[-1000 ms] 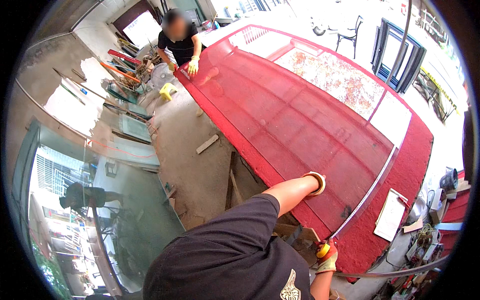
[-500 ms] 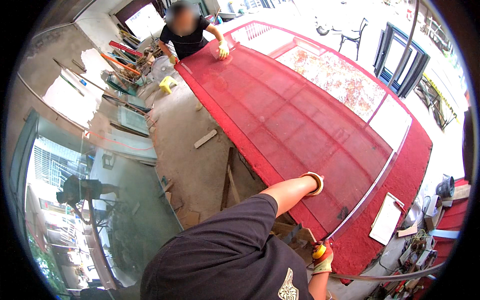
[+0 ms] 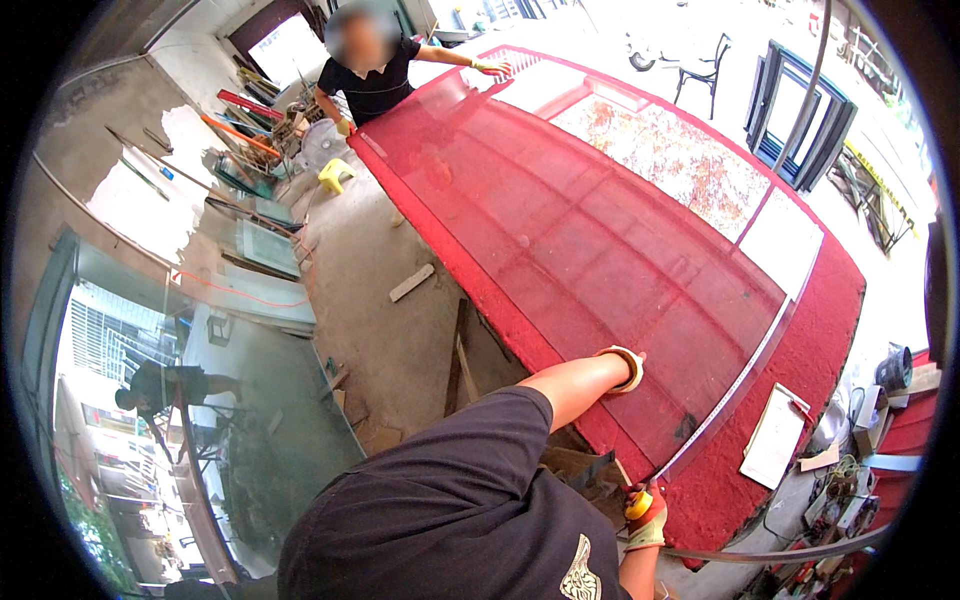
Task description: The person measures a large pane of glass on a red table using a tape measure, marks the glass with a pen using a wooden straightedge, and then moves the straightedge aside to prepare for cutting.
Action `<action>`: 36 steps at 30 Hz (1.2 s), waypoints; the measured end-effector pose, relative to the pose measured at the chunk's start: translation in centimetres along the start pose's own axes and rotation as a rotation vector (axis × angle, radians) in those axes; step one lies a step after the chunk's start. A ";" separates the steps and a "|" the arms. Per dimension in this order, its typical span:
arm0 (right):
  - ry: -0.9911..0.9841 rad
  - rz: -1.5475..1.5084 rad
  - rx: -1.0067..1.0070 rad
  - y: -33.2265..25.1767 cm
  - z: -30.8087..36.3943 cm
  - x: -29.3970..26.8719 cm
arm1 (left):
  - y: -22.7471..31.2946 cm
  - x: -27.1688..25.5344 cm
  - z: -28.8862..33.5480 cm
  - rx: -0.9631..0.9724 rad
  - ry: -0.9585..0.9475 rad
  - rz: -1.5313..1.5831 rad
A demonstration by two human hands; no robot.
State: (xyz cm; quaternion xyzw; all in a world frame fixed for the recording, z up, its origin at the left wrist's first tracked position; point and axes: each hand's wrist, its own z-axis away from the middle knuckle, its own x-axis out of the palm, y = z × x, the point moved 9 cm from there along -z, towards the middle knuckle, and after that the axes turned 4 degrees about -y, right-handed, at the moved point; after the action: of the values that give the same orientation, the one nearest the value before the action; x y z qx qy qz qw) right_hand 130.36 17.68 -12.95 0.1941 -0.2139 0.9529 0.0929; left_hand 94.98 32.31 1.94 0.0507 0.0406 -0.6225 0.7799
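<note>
A large glass sheet [image 3: 600,260] lies on a red-covered table [image 3: 820,330], with reflections across it. My left hand [image 3: 632,369] is over the near part of the glass; its pale glove cuff shows, but the fingers are hard to make out. At the near corner of the glass, my gloved right hand [image 3: 648,520] is shut on a yellow tape measure [image 3: 637,504]. From it the white tape blade [image 3: 738,383] runs out along the right-hand end of the glass. Across the table, a co-worker [image 3: 368,75] in gloves has one arm stretched along the far end.
A clipboard with paper [image 3: 773,437] and a red pen [image 3: 800,410] lie on the table's right part. Large glass [image 3: 270,450] leans at the left. On the floor are a yellow stool [image 3: 336,176] and a loose board [image 3: 411,283]. Cables and tools [image 3: 840,500] crowd the lower right.
The co-worker's one hand has lifted off the glass and reached out toward the far edge, while the body straightened. My hands and the tape measure have stayed nearly still.
</note>
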 end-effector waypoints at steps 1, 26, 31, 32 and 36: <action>0.001 0.002 0.005 -0.1 0.2 -0.1 | 0.3 -0.4 -1.4 0.002 0.002 -0.037; -0.056 0.020 0.009 0.9 -0.5 2.0 | -2.7 -0.1 -14.4 -0.035 0.020 -0.097; -0.006 0.073 0.012 0.4 0.3 0.9 | -0.1 -0.3 -8.7 -0.212 0.114 -0.261; 0.006 0.053 -0.010 -0.1 0.6 0.2 | 0.7 -0.4 -6.7 -0.122 0.092 -0.186; -0.011 0.037 -0.034 0.0 0.0 -0.2 | -0.1 0.1 -3.2 0.033 0.005 0.041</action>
State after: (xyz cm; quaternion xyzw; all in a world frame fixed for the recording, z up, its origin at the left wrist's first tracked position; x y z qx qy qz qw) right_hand 130.52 17.70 -12.99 0.1937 -0.2342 0.9495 0.0774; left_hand 94.90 32.54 -1.21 0.0657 0.0313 -0.6067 0.7916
